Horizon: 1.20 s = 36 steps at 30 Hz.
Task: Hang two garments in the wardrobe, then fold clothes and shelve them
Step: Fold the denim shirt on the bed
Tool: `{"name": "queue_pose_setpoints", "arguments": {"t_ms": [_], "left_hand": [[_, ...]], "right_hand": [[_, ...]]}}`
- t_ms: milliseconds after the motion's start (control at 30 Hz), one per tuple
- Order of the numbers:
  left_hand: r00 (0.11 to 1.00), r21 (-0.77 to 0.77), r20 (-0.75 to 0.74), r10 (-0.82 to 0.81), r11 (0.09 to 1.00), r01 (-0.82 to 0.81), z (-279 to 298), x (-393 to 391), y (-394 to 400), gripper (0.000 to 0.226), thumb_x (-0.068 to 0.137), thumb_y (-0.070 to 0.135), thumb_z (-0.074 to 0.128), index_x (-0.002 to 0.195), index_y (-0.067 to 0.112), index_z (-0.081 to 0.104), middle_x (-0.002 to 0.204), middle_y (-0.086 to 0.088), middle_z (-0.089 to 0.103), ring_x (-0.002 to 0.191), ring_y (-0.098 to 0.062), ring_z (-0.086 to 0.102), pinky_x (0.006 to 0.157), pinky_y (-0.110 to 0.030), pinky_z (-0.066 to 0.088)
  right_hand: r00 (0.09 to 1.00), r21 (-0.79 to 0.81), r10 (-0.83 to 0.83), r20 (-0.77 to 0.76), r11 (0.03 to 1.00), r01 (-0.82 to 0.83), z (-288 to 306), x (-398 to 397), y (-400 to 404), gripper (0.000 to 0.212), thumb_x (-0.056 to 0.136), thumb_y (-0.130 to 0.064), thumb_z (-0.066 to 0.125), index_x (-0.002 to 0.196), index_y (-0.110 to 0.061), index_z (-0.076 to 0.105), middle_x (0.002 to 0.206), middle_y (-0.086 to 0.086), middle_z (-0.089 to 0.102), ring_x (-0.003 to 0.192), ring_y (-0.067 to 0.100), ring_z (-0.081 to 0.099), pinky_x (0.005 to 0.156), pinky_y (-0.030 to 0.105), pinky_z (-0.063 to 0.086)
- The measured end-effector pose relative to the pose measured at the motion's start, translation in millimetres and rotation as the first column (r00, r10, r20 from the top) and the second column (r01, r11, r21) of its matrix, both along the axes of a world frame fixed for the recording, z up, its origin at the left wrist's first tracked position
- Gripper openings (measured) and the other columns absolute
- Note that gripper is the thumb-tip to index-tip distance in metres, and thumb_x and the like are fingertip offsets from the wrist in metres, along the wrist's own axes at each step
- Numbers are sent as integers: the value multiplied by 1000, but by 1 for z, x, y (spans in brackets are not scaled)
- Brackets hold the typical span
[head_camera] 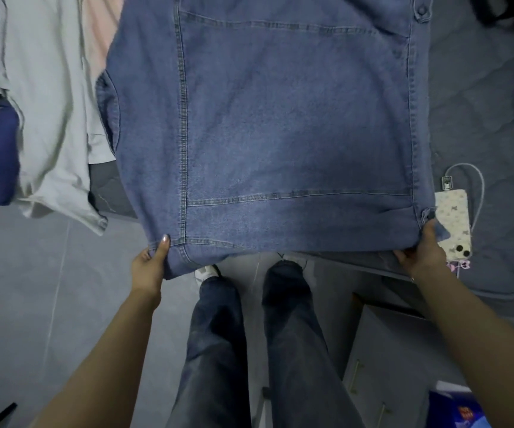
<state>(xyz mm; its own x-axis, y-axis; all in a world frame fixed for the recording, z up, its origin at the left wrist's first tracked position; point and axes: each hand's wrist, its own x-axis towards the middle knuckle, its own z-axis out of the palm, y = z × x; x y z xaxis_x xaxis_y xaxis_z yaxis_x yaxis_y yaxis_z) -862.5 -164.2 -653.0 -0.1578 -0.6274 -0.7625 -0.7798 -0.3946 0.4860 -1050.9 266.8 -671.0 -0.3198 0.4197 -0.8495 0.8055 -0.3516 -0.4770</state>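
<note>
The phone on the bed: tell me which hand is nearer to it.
Right. The right hand grips the denim garment corner beside the phone; the left hand holds the opposite corner.

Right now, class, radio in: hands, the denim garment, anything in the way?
Left hand and right hand each grip a near corner. Denim garment spread flat on the bed. Phone beside its right edge.

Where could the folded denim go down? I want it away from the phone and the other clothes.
Bare bedding shows right of the denim garment, above the phone and its cable. A small dark patch sits between the denim and the pale green shirt. The left is crowded with overlapping clothes. Both the left hand and right hand grip the denim hem.
</note>
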Motion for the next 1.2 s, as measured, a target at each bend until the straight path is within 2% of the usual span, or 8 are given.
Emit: {"name": "queue_pose_setpoints", "arguments": {"t_ms": [133, 233, 333, 433, 733, 867, 1067, 1200], "left_hand": [[993, 35, -32, 111, 993, -110, 45, -20, -7, 31, 84, 34, 74, 90, 6, 64, 97, -9, 70, 89, -25, 65, 84, -38, 54], [966, 146, -145, 214, 970, -193, 85, -49, -14, 32, 86, 33, 71, 107, 9, 67, 109, -5, 70, 98, -20, 68, 87, -38, 53], [922, 292, -272, 274, 937, -193, 119, -90, -22, 32, 95, 31, 59, 121, 14, 64, 114, -2, 71, 106, -18, 67, 100, -38, 48], [888, 371, -286, 360, 896, -244, 134, -141, -35, 31, 98, 30, 53, 123, 15, 62, 118, -2, 69, 111, -19, 64, 99, -35, 47], [862, 444, -235, 450, 838, -317, 64, -239, -68, 33, 104, 21, 41, 129, 5, 56, 131, -7, 58, 131, -18, 48, 109, -29, 38], [909, 319, -297, 292, 928, -193, 27, -247, -69, 17, 99, 8, 48, 114, 10, 57, 112, -2, 62, 104, -15, 61, 107, -33, 43], [957, -68, -283, -60, 997, 42, 35, -231, -51, 50, 83, -1, 65, 131, 0, 50, 128, -14, 60, 117, -28, 59, 93, -34, 53], [914, -535, -49, -404, 783, 317, 53, -213, -1, 64, 76, -1, 70, 135, -3, 45, 146, -24, 35, 137, -36, 33, 115, -37, 25]], "right_hand": [[998, -68, -40, -51, 997, 37, 27, -18, 4, 41, 100, -31, 50, 137, -14, 51, 124, 3, 61, 111, 18, 61, 86, 30, 55], [987, -218, -128, -93, 970, 105, 66, -45, -3, 16, 99, -20, 48, 105, -15, 63, 99, -3, 65, 84, 7, 63, 72, 17, 55], [979, -295, -157, -131, 949, 112, 103, -83, -14, 10, 65, -11, 73, 73, -14, 68, 60, -5, 68, 52, 3, 64, 52, 13, 51], [969, -340, -195, -152, 931, 134, 122, -128, -31, 11, 88, -9, 56, 77, -9, 61, 52, -1, 66, 47, 9, 65, 52, 18, 54], [994, -399, -62, -85, 917, 23, 63, -225, -80, 43, 101, -34, 48, 131, -4, 52, 142, 10, 52, 130, 24, 51, 101, 34, 48], [964, -329, 216, -154, 909, -257, 43, -217, -93, 53, 104, -33, 39, 151, -9, 28, 156, 4, 31, 144, 18, 31, 113, 34, 32], [852, 143, 449, -269, 893, -426, 48, -168, -115, 38, 102, -11, 46, 139, -5, 48, 142, 10, 51, 127, 18, 49, 103, 22, 42], [576, 423, 782, -238, 617, -664, 54, -113, -124, 34, 96, 8, 47, 130, 6, 54, 137, 20, 53, 120, 20, 50, 95, 10, 41]]}}
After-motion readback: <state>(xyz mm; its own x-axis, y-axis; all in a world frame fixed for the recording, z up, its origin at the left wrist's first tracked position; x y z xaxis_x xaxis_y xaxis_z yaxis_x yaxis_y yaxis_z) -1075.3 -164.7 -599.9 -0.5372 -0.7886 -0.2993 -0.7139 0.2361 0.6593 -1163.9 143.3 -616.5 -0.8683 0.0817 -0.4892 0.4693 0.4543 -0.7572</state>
